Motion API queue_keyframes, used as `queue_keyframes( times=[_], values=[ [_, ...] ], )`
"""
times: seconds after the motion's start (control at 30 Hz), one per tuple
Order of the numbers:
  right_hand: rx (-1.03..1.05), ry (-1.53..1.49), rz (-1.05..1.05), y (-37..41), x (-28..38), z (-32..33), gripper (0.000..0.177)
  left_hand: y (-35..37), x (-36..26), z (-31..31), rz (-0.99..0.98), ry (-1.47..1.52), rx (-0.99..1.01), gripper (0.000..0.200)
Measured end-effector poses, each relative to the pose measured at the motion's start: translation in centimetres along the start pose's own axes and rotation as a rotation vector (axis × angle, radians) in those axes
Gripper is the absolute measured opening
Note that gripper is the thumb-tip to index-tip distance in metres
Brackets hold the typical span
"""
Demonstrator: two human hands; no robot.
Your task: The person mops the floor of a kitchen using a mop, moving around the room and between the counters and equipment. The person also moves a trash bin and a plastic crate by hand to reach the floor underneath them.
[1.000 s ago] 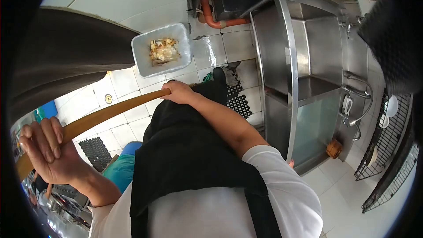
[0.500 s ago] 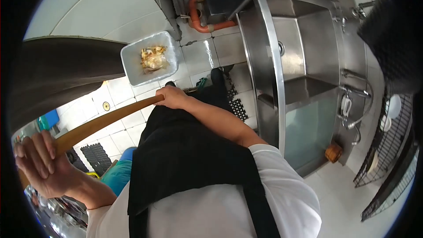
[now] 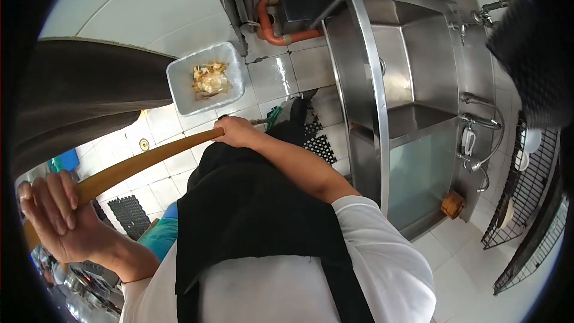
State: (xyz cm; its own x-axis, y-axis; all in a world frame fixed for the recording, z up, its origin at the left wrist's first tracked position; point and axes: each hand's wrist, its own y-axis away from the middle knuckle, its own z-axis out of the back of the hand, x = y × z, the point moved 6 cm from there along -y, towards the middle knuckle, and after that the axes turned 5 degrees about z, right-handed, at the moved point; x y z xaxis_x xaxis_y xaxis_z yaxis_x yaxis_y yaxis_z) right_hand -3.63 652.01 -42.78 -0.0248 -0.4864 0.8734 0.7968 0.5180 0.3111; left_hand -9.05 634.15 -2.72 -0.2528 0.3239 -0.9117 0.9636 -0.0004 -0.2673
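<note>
A long wooden pole [image 3: 143, 158] slants across the left half of the view. My right hand [image 3: 237, 132] is closed round it near the middle of the view, at the pole's far part. Lower left, the fingers of my left hand [image 3: 60, 221] curl over its near part. Just beyond my right hand, a green and grey piece [image 3: 274, 117] shows on the floor by my shoe; I cannot make out whether it belongs to the pole.
A grey bin [image 3: 234, 93] with food scraps stands on the white tiles ahead. To the right runs a steel sink [image 3: 406, 42] with taps, beside a filled basin [image 3: 418, 179]. An orange pipe [image 3: 263, 21] bends under the counter. A black mat [image 3: 130, 215] lies at left.
The view has shifted slightly, and the bin sits a little farther right in it. Both hands keep their hold on the pole. More of the green and grey piece shows.
</note>
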Motion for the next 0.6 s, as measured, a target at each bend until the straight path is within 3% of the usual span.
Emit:
queue_keyframes(
  times=[0.07,0.1,0.17,0.27,0.37,0.4,0.43,0.5,0.53,0.6],
  values=[
    [0.016,0.003,0.029,0.2,-0.5,0.7,0.032,-0.1,-0.2,-1.0,0.011,0.001,-0.044,0.021],
    [0.008,0.018,0.077,0.4,-0.6,1.2,0.032,-0.2,-0.3,-1.4,0.024,0.014,-0.09,0.039],
    [0.004,0.026,0.127,0.9,-0.8,1.9,0.033,-0.4,-0.6,-2.3,0.056,0.025,-0.085,0.042],
    [0.008,0.051,0.174,1.4,-1.2,2.6,0.039,-1.2,0.1,-5.3,0.158,0.181,0.178,0.042],
    [0.008,0.05,0.165,1.0,-1.7,2.4,0.038,-1.2,-0.5,-3.3,0.088,0.136,0.162,0.043],
    [-0.002,0.055,0.165,0.6,-1.4,2.1,0.038,-1.8,0.2,-3.6,0.153,0.237,0.274,0.042],
    [-0.018,0.046,0.106,0.2,-1.6,2.0,0.037,-2.2,0.6,-2.9,0.152,0.25,0.295,0.042],
    [-0.077,0.051,0.021,-0.5,-1.7,2.1,0.037,-3.5,1.9,0.2,0.058,0.174,0.147,0.011],
    [-0.141,-0.002,-0.083,-0.8,-1.9,1.9,0.034,-4.6,2.5,0.2,0.037,0.213,0.319,0.016],
    [-0.257,-0.045,-0.195,-1.9,-2.2,0.7,0.031,-6.3,3.8,2.3,0.052,0.247,0.334,0.019]
  ],
)
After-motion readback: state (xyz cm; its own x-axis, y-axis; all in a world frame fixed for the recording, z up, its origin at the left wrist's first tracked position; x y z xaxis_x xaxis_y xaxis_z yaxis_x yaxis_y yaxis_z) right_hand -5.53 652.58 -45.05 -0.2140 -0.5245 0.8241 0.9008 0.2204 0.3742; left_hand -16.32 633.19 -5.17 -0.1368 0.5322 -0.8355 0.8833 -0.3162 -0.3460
